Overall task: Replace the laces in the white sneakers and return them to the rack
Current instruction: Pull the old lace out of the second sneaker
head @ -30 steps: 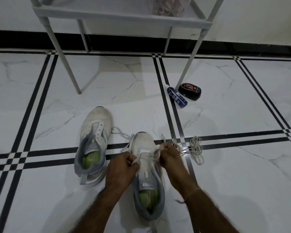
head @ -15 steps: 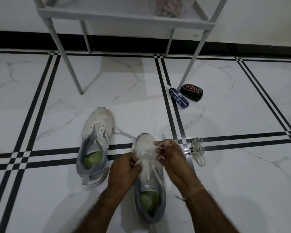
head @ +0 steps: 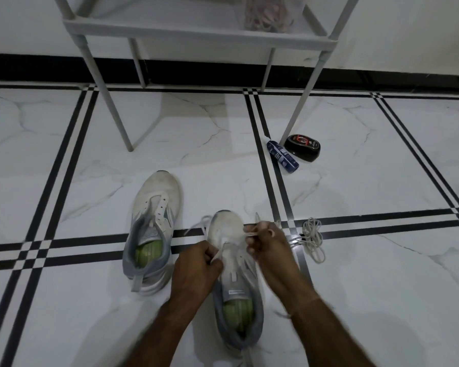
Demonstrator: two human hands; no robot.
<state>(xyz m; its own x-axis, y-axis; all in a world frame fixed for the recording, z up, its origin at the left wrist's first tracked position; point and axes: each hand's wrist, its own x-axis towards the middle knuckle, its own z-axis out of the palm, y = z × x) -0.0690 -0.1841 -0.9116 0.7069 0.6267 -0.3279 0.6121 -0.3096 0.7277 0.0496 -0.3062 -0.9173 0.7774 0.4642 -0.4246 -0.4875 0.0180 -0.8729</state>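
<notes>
Two white sneakers with grey collars and green insoles stand on the marble floor. The left sneaker (head: 154, 221) has no lace in its eyelets. The right sneaker (head: 231, 234) lies between my hands. My left hand (head: 196, 268) pinches one end of a white lace at the left eyelets. My right hand (head: 268, 247) pinches the other lace end over the toe side. A loose lace bundle (head: 312, 238) lies on the floor to the right. The white rack (head: 196, 35) stands ahead by the wall.
A blue tube (head: 282, 157) and a black shoe-polish tin (head: 302, 147) lie by the rack's front right leg (head: 300, 102). A bag of pinkish items (head: 269, 14) sits on the rack's lowest shelf. A black skirting runs along the wall.
My right hand has lifted its lace end up and toward the toe. The left hand keeps its grip at the eyelets. The camera has tilted slightly.
</notes>
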